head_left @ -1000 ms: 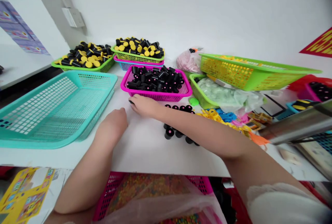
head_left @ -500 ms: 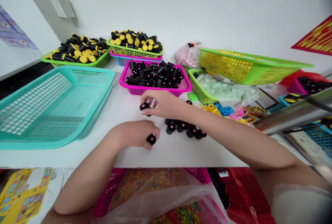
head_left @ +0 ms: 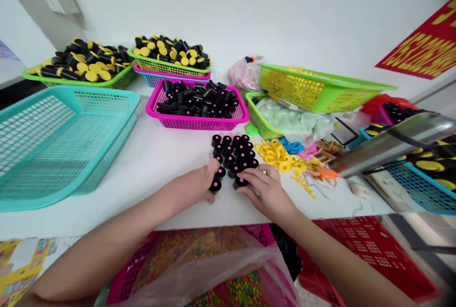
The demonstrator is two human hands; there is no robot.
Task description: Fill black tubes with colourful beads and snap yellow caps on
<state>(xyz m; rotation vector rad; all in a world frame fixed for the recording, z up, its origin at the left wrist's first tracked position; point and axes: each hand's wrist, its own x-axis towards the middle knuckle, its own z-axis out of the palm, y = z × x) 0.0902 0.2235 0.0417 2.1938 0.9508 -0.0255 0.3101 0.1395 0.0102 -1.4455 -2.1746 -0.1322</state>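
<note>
Several short black cylinders (head_left: 229, 160) with pink dots on top stand upright in a close group on the white table. My left hand (head_left: 199, 181) is at the group's left edge, its thumb and fingers apart beside the nearest cylinders; some fingers are hidden. On the group's near right side, my right hand (head_left: 269, 190) pinches a black cylinder (head_left: 240, 182) between thumb and fingers. Behind the group, a magenta basket (head_left: 199, 123) holds many more black cylinders, lying loosely.
An empty turquoise basket (head_left: 107, 164) stands left. Green baskets (head_left: 124, 79) of black-and-yellow pieces are at the back. To the right lie yellow pieces (head_left: 281, 157), a tilted green basket (head_left: 320, 100) and a metal pole (head_left: 388, 143). Colourful beads (head_left: 245, 290) sit below the table edge.
Both hands have come down to the cylinder group, the right one moving right and nearer. The cylinders they carried are no longer held up, and more of the group shows. The view has shifted right.
</note>
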